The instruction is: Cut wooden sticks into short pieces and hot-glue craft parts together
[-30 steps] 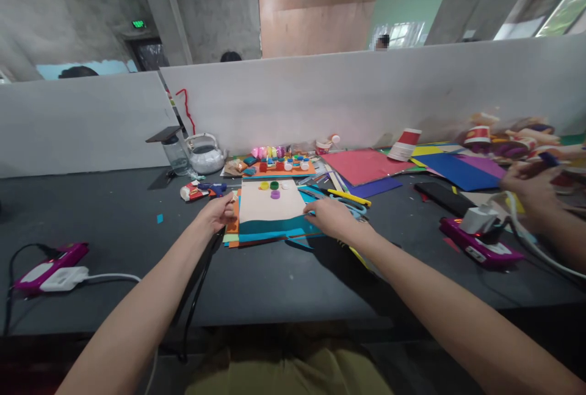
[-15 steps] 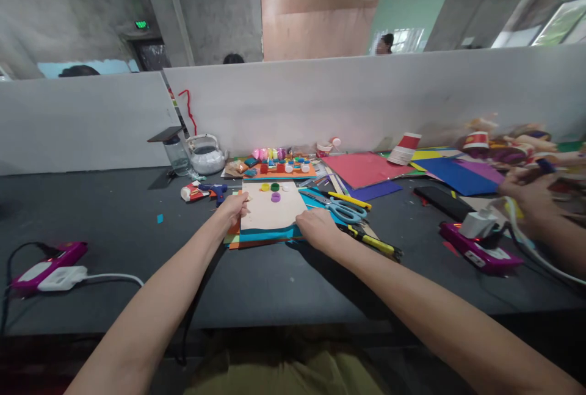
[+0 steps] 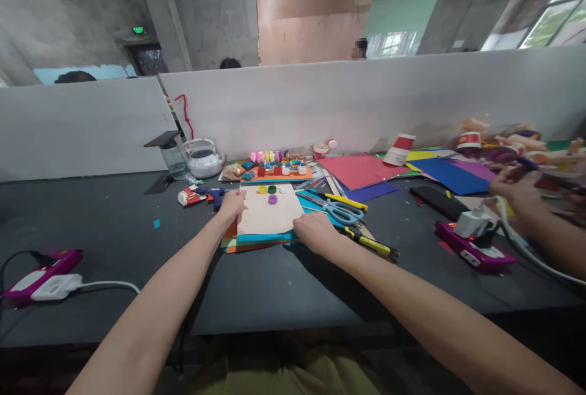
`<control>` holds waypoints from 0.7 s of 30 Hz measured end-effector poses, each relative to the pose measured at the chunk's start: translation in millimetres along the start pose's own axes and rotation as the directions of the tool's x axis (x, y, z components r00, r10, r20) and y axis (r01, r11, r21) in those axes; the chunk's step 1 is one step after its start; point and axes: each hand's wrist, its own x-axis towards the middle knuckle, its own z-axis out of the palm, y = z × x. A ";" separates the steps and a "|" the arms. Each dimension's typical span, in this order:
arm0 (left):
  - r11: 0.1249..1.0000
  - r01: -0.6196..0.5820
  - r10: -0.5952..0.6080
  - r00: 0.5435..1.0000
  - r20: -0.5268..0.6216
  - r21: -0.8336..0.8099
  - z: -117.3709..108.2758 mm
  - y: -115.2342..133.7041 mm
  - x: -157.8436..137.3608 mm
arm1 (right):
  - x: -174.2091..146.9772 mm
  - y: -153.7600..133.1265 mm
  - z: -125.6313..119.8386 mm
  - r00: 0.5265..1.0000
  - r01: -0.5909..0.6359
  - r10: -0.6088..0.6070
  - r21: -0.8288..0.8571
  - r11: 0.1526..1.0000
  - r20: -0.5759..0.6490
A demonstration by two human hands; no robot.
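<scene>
A cream board (image 3: pixel 265 219) lies on a stack of coloured paper, with a blue sheet (image 3: pixel 268 238) showing under its near edge. Yellow, green, white and purple caps (image 3: pixel 273 199) rest on its upper part. My left hand (image 3: pixel 232 204) is closed on the board's left edge. At the near right corner, my right hand (image 3: pixel 314 230) is closed with its fingertips hidden, gripping the corner. Beside it lie light-blue-handled scissors (image 3: pixel 344 212) and a yellow-and-black cutter (image 3: pixel 373 242). A blue glue gun (image 3: pixel 215 195) is just beyond my left hand.
Small paint pots (image 3: pixel 286 170) and a white kettle (image 3: pixel 202 159) stand at the back. Red paper (image 3: pixel 361 169) lies to the right. Purple power strips (image 3: pixel 473 250) with cables sit at both sides. Another person's hand (image 3: pixel 517 190) is at the far right.
The view has shifted slightly, so most things sit a little lower and further left. Less of the blue sheet shows under the board's near edge. Both hands keep their places on the board.
</scene>
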 end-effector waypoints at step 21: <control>0.843 -0.095 -0.055 0.964 0.260 0.529 20.9 -9.2 -37.0 | -26.0 24.3 8.0 0.969 -0.096 0.136 0.193 0.976 -0.207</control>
